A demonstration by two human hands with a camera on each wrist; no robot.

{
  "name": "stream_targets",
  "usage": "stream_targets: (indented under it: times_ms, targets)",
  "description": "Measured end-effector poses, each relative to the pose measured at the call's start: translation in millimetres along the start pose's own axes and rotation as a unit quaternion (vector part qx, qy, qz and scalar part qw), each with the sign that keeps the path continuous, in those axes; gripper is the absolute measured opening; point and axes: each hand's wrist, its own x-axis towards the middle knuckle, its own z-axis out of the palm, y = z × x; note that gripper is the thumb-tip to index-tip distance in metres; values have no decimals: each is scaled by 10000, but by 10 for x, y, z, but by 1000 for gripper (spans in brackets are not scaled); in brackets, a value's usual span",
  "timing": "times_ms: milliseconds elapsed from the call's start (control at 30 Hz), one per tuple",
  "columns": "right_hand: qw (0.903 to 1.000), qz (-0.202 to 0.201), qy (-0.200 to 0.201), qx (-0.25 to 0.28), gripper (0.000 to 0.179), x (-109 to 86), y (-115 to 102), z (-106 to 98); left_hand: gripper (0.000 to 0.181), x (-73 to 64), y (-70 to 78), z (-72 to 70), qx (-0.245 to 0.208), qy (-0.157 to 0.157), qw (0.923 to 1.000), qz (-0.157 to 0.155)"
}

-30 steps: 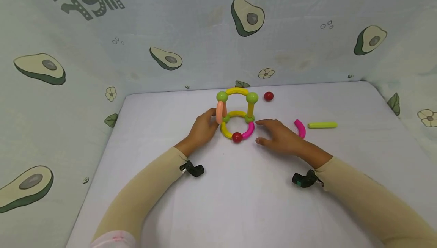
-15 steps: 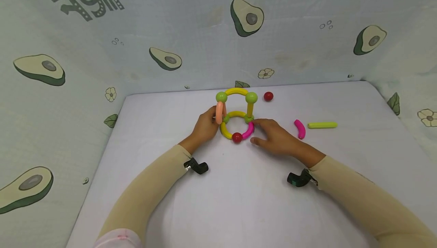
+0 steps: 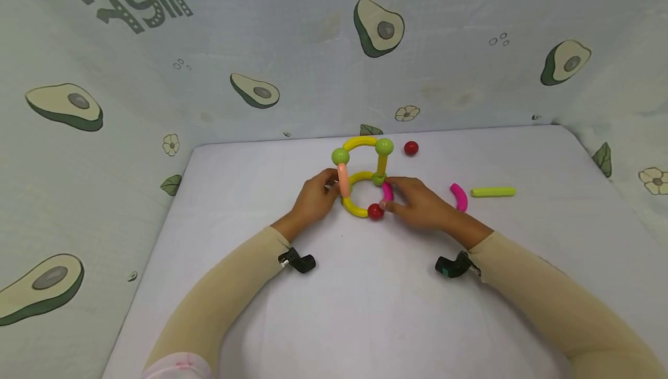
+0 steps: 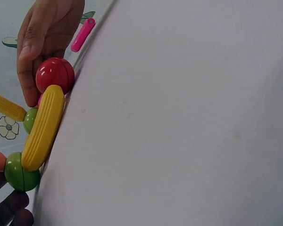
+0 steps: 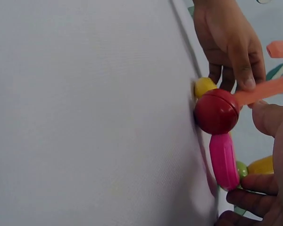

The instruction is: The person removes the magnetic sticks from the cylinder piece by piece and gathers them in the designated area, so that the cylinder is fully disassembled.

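Note:
A toy frame of sticks and balls stands upright on the table. Its lower ring joins yellow curved sticks [image 3: 356,209], a red ball [image 3: 375,212] and a magenta curved stick [image 3: 388,191]. Above are two green balls [image 3: 384,146] joined by a yellow arch [image 3: 360,142]. My left hand [image 3: 313,196] grips an orange stick [image 3: 343,181] at the frame's left side; in the left wrist view its fingertips lie by a lower green ball [image 4: 21,172]. My right hand [image 3: 423,205] holds the ring's magenta stick between thumb and fingers, the thumb close to the red ball.
A loose red ball [image 3: 411,148] lies behind the frame to the right. Beyond my right hand are a loose magenta curved stick [image 3: 458,197] and a straight lime stick [image 3: 493,192]. A cloth with avocado prints hangs behind the white table [image 3: 344,303].
My right hand has moved left and taken hold of the frame's magenta stick. The frame has turned: its red ball has swung right, and the orange stick shows at the left front.

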Motion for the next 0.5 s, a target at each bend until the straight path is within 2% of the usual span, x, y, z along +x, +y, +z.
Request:
stream_targets:
  times_ms: [267, 500]
  targets:
    - [10000, -27, 32, -20, 77, 88, 8, -27, 28, -90, 45, 35, -79, -52, 9994, 322]
    - [9999, -159, -7, -59, 75, 148, 1, -66, 25, -146, 89, 64, -96, -80, 9989, 455]
